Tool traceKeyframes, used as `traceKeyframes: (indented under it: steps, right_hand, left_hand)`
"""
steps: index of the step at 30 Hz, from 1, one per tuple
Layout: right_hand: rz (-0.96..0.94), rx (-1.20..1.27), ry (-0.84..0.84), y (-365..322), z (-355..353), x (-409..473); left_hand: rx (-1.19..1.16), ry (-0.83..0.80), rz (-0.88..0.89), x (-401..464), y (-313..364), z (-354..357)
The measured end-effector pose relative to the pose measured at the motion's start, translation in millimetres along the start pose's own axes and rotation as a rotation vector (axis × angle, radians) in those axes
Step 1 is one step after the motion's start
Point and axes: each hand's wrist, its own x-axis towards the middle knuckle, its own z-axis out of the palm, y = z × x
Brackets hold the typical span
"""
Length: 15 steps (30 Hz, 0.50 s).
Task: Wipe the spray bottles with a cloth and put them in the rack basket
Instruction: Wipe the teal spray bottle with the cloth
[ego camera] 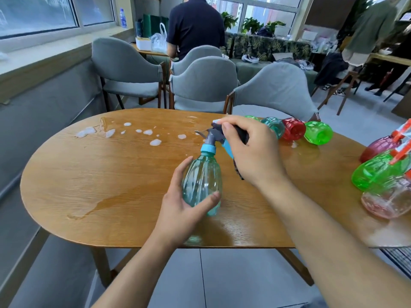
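- The left hand (178, 210) is wrapping its fingers and thumb around the belly of a clear teal spray bottle (201, 183), which is standing upright, leaning a little, near the front middle of the wooden table (89, 174).
- The right hand (249, 152) is closing over the bottle's grey spray head (213, 135), pinching a dark cloth (242, 134) against it; a blue part of the cloth is showing under the palm.
- The bottle is looking empty, so it is probably light, and its thin ribbed plastic is likely giving a little under a squeeze.
- Wet film and foam puddles (146, 132) are lying on the table's far left, so the plastic may be slippery; gripping the wide middle of the body, as now, seems the steadiest hold, with the neck under the blue collar as a second choice.
- The trigger and nozzle are looking like the weakest parts, so hard twisting there could be risky.
- Other bottles are waiting: red (293, 128) and green (318, 132) ones lying on their sides at the far edge, and more at the right edge.
- A dark wire grid (398, 258) at the lower right may be the rack basket; I cannot tell for sure.
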Motion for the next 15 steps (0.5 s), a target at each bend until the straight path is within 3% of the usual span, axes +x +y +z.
traceKeyframes:
  steps: [6, 11, 15]
  right_hand:
    - [0.054, 0.200, -0.092, 17, 15, -75]
    - [0.245, 0.409, -0.039, 20, 5, -56]
    - [0.400, 0.495, -0.038, 15, -7, -53]
  left_hand:
    - [-0.214, -0.015, -0.114, -1, 18, 0]
    - [-0.186, -0.114, -0.012, -10, 31, 2]
    - [-0.023, -0.111, 0.126, -13, 36, 5]
